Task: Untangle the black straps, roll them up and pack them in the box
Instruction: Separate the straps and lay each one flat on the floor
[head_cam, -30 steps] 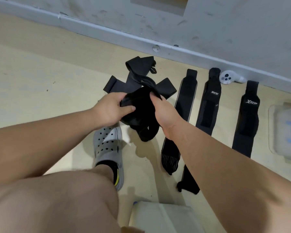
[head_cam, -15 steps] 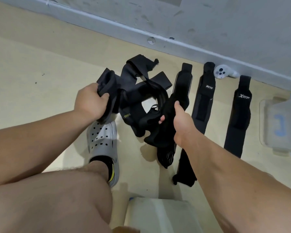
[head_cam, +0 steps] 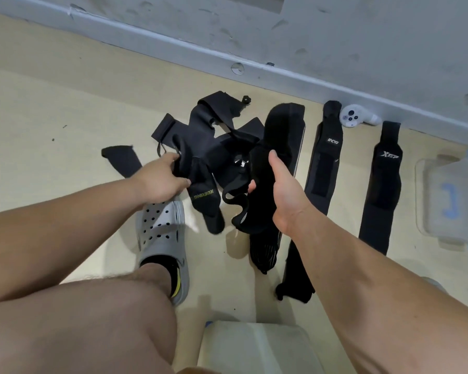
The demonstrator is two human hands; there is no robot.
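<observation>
Head view: left hand [head_cam: 160,179] regripped tangled straps [head_cam: 222,147]; right hand [head_cam: 284,190] raised strap.

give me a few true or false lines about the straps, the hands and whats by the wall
1. Both hands grip the tangled straps: left hand, right hand. True.
2. The strap marked XTEP is rolled up. False: it lies flat and stretched out on the floor.
3. A white controller lies by the wall. True.
4. The grey clog rests on top of the tangle. False: it is on the floor, nearer than the tangle, worn on a foot.
5. The clear box holds straps. False: none show inside it.
</observation>
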